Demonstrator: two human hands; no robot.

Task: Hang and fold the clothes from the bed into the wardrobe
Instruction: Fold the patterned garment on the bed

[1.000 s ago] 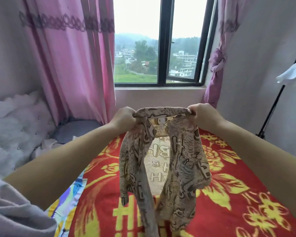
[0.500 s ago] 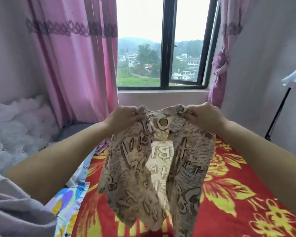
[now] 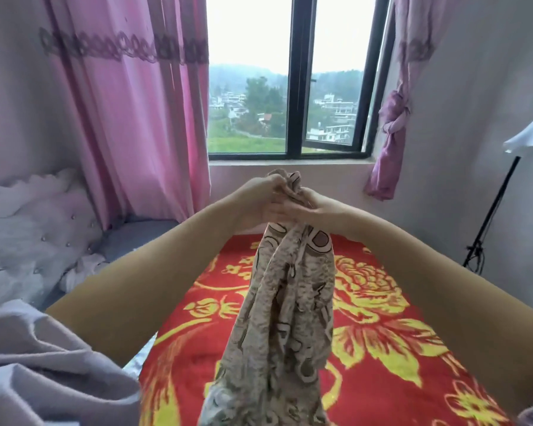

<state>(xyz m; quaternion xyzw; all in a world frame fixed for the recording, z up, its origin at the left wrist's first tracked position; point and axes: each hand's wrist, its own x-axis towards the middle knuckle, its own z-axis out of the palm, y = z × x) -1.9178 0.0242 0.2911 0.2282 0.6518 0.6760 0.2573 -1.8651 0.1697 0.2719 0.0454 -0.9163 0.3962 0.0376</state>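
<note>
Both hands, left hand and right hand, now meet (earlier apart), pinching the shirt.

Pink curtain hanging at left of a dark-framed window; knotted purple curtain at right; black stand against the right wall; white tufted headboard at left.

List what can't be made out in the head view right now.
- Lower end of the beige patterned garment: cut off by the bottom edge.
- Left hand and right hand: pressed together, blurred; individual fingers unclear.
- Wardrobe: outside the frame.
- Black stand: base outside view.
</note>
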